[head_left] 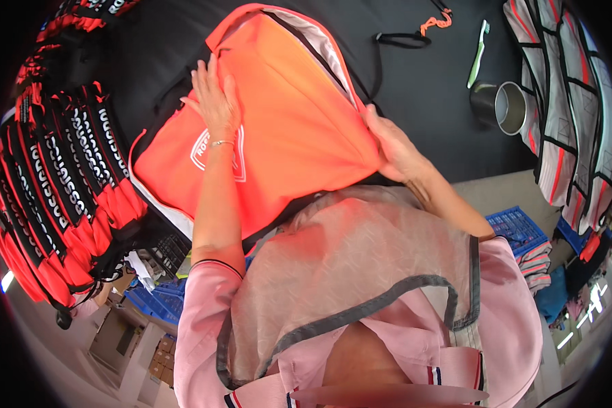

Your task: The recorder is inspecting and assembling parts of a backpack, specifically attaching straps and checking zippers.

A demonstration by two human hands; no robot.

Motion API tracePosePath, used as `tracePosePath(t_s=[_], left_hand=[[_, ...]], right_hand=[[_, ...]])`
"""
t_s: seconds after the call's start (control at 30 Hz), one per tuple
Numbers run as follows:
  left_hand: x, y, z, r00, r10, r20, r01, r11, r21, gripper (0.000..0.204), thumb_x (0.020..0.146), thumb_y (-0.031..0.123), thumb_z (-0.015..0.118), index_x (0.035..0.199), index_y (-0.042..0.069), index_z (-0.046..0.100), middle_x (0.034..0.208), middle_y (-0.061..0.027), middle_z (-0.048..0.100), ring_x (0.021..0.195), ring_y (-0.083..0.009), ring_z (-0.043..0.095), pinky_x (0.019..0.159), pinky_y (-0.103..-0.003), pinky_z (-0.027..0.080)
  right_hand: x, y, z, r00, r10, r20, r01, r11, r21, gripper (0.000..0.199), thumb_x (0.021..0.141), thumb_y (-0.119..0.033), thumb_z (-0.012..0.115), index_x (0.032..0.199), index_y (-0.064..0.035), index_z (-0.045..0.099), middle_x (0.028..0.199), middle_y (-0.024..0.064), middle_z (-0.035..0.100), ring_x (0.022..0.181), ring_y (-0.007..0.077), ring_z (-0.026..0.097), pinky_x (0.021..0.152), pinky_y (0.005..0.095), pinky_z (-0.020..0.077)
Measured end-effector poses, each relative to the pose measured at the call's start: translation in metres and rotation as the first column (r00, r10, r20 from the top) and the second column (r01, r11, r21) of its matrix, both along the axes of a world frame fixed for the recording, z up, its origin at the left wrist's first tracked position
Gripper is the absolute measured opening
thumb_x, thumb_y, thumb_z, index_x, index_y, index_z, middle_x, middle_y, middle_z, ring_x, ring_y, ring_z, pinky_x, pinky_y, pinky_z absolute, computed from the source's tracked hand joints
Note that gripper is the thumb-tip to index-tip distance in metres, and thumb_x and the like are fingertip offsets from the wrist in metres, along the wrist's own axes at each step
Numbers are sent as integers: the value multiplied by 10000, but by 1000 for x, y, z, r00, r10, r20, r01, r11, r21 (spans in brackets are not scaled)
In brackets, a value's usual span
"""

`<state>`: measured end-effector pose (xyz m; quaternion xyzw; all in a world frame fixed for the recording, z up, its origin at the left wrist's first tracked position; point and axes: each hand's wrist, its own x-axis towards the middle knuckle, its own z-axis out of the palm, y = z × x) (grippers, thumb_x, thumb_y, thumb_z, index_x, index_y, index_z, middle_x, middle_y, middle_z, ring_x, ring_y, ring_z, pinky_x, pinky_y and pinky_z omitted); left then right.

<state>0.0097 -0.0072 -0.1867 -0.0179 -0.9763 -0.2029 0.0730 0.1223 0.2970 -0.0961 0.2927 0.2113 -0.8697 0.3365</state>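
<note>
Bright orange fabric bag [292, 129]: I see it lying on the black table [435, 115].
Left hand [217, 102]: flat on its front, fingers apart.
Right hand [396, 148]: touching its right edge; whether clamped, I cannot tell.

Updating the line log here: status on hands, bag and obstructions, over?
Left hand spread on orange bag; right hand at bag's right edge. Bag lying on black tabletop, far opening gaping, pale lining showing. Metal mug, toothbrush off right, apart from bag.
</note>
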Motion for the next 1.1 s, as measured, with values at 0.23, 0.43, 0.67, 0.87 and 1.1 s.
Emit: tracePosePath(t_s=[0.23,0.43,0.67,0.87,1.1], left_hand=[[-11,-4,3,997,35,-66,-41,995,-87,543,1000,487,389,1489,256,344,1536,-116,326,1438,-307,261,1088,-708,22],[-15,36,58,987,-90,-132,139,891,431,564,1002,497,381,1492,219,356,1553,-124,300,1448,-305,242,1105,-672,1],[-26,53,36,986,-129,104,85,933,351,652,996,536,335,1547,216,199,1601,-104,189,1487,-312,109,1106,-649,-69],[-25,58,13,989,-82,122,60,983,173,707,983,562,342,1559,232,100,1613,-90,142,1493,-310,54,1093,-671,-75],[-34,41,29,999,17,-49,-8,986,166,631,971,532,425,1509,223,311,1544,-98,322,1407,-306,287,1069,-636,114]], right_hand=[[-1,16,18,796,382,-470,-110,855,507,419,767,-62,796,1120,6,581,1001,47,668,915,85,622,821,260,520],[-7,1,23,794,388,-467,45,730,682,331,794,-125,797,1035,-8,604,782,-25,605,716,25,556,652,200,460],[-20,-45,28,937,-184,-296,125,970,-208,322,942,-139,629,1215,16,559,1199,101,642,1060,152,637,913,326,527],[-16,-42,15,969,-117,-217,75,978,-194,477,995,-281,543,1346,33,468,1348,108,550,1207,188,554,1047,357,434],[-11,9,-10,991,55,-121,-32,982,186,505,1000,-386,512,1268,40,553,1201,112,637,1069,158,620,925,330,506]])
